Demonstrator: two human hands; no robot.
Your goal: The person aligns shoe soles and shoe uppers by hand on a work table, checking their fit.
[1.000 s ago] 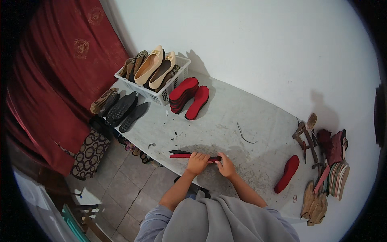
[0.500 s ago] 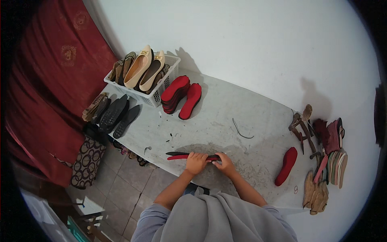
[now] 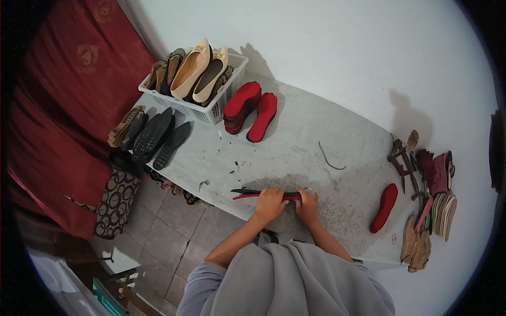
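Over the near edge of the table, I hold a black shoe sole (image 3: pixel 241 190) and a red insole (image 3: pixel 244 197) together, seen nearly edge-on. Their left ends stick out past my left hand (image 3: pixel 270 204) and spread slightly apart there. My left hand is closed around the middle of the pair. At the right end, my right hand (image 3: pixel 307 207) grips the same two layers, fingers on the far side. Between the hands the black layer lies above the red one. My palms hide part of both.
A white basket (image 3: pixel 213 115) of shoes stands at the back left, beside stacked red insoles (image 3: pixel 242 105) and black soles (image 3: pixel 154 136). A single red insole (image 3: pixel 384 208) lies to the right. Tools (image 3: pixel 403 163), tan pieces (image 3: pixel 416 243) and striped pieces (image 3: pixel 444 215) fill the right end.
My view has shifted, so the table's contents sit elsewhere in the picture. Both hands still hold the sole and insole; my right hand has turned, its fingers pointing more away from me.
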